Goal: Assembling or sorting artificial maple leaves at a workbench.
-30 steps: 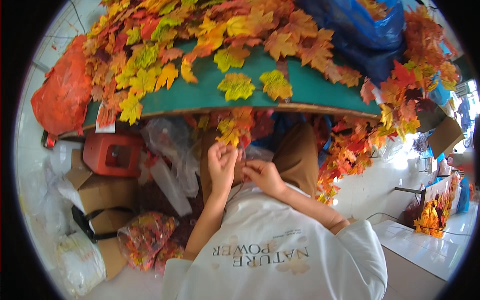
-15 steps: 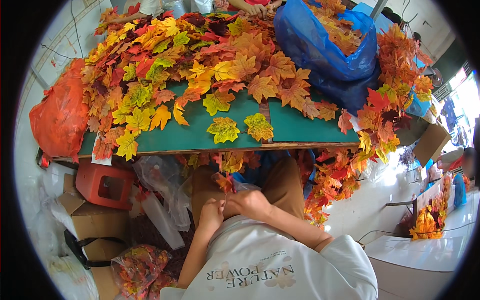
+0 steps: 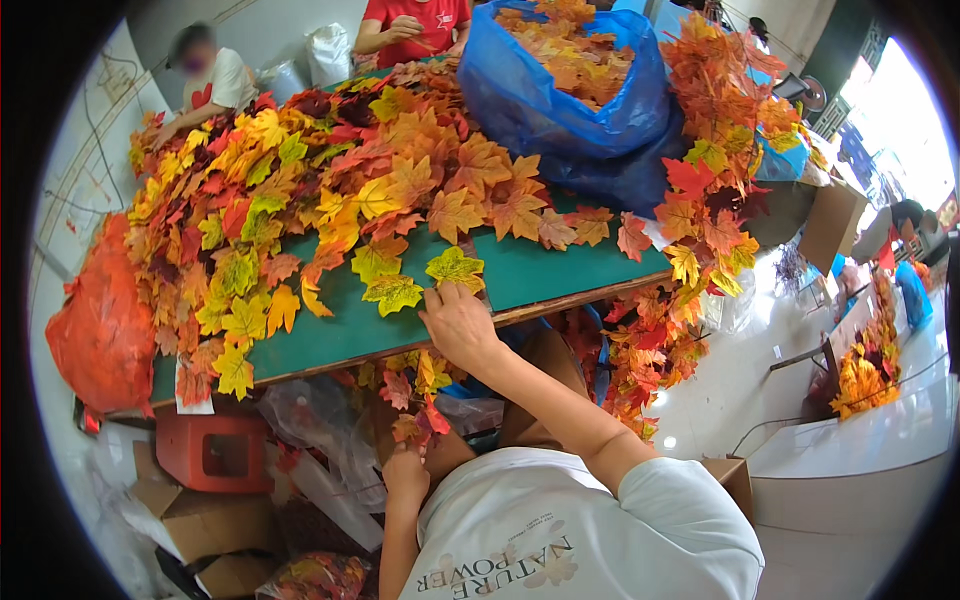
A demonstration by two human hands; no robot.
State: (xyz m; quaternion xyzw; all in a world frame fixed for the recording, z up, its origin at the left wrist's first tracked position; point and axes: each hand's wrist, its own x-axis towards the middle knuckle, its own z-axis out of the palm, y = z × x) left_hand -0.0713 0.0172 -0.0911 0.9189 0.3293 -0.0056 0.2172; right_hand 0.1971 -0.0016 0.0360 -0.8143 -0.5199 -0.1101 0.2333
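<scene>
The leaf sprig, red and orange, was located above the person's lap, below the front edge of the green desk. The left hand supported the sprig from below; the left grip was closed around its lower end, and the fingers hid most of the stem. The right hand was positioned over the front edge of the desk, back of the hand upward. Its fingers lay at the lower edge of a yellow-green leaf; whether the right grip was pinched on that leaf could not be determined. A second yellow leaf lay on the desk, just left of the fingers.

A leaf pile in red, orange and yellow covered the desk beyond. A blue bag, filled with orange leaves, stood to the right of the pile. A red bag was located at the left end of the desk. Below that end, a red plastic box stood near a cardboard box.
</scene>
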